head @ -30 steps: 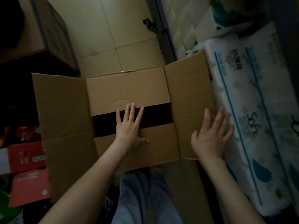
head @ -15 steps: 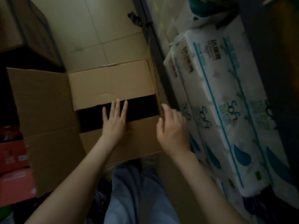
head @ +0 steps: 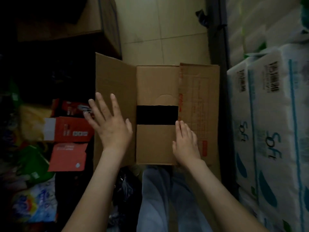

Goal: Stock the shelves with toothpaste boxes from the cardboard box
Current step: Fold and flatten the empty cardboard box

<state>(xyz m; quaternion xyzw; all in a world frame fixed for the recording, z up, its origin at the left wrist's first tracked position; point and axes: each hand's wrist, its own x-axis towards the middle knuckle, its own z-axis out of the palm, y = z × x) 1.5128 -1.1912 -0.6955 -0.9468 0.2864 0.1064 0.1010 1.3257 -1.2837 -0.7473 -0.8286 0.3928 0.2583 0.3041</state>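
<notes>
The brown cardboard box [head: 155,144] sits on the floor in front of my knees. Its two inner flaps lie nearly flat with a dark gap [head: 156,115] between them; the inside is too dark to see. My left hand [head: 108,121] lies flat with spread fingers on the box's left outer flap [head: 115,84]. My right hand [head: 186,141] rests with straight fingers on the right outer flap [head: 199,101], at the edge of the near inner flap. Red toothpaste boxes [head: 68,131] stand on the left.
Large white packs of tissue rolls [head: 267,131] fill the right side. Another cardboard box [head: 93,22] stands at the back left. Colourful packages [head: 35,205] lie low on the left. Pale floor tiles [head: 160,30] stretch beyond the box.
My left hand moved from the inner flaps out to the left outer flap. My right hand now lies on the right flap, which has folded inward. The view swung left.
</notes>
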